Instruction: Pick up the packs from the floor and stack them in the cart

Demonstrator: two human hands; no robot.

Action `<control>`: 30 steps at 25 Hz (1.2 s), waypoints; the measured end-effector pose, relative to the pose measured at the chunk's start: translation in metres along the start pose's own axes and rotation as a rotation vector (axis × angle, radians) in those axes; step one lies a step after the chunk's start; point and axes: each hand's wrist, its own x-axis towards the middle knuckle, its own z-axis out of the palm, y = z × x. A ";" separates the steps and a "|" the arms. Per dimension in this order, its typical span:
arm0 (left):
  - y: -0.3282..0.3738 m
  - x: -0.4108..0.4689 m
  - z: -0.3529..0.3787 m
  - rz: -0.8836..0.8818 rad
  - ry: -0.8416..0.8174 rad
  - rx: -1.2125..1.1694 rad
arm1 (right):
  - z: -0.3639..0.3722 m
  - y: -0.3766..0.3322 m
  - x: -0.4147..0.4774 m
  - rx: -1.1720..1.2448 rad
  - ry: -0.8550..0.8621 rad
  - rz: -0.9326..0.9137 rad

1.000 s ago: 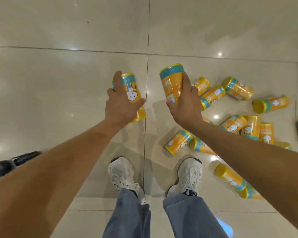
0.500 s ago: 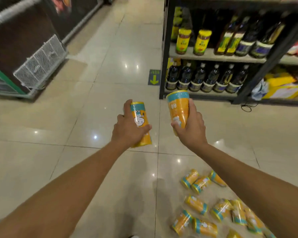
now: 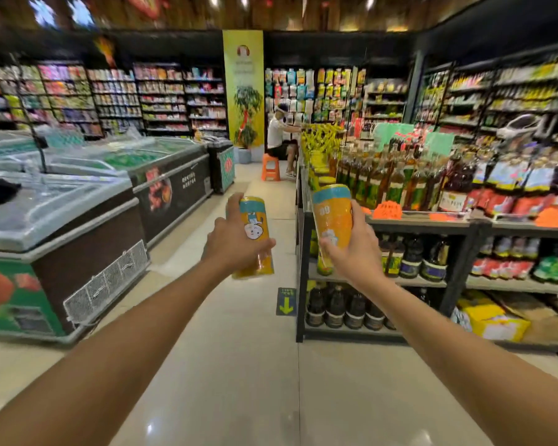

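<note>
Left hand (image 3: 236,243) curled round a yellow cylindrical pack with a teal band and a cartoon figure (image 3: 253,220), gripped mid-body and leaning slightly; right hand (image 3: 355,255) wrapped round a second yellow teal-topped cylinder (image 3: 332,214), held near upright, close beside the first without touching. Both lifted within the last second from low over the glossy pale tiled floor (image 3: 255,381), with the gaze swung from the scattered heap by the feet to the aisle ahead. Pick-up done for this pair, then; carrying under way, stacking not yet begun, and no cart anywhere in view. Shiny film skins, smooth and rigid-looking, round in section: likely to roll if laid sideways, so better stood on end. Glass-lidded chest freezer (image 3: 62,220) at left, dark metal shelving of bottles (image 3: 474,226) at right, both well apart from the hands.
</note>
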 end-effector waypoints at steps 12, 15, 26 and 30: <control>0.020 -0.092 -0.122 -0.218 0.352 0.250 | 0.016 -0.075 -0.008 0.322 -0.323 -0.217; 0.014 -0.152 -0.154 -0.323 0.446 0.348 | 0.038 -0.100 -0.045 0.436 -0.445 -0.283; -0.012 -0.410 -0.278 -0.809 0.830 0.470 | 0.101 -0.241 -0.228 0.742 -0.904 -0.516; -0.039 -0.486 -0.322 -0.884 0.912 0.467 | 0.132 -0.288 -0.314 0.773 -1.016 -0.531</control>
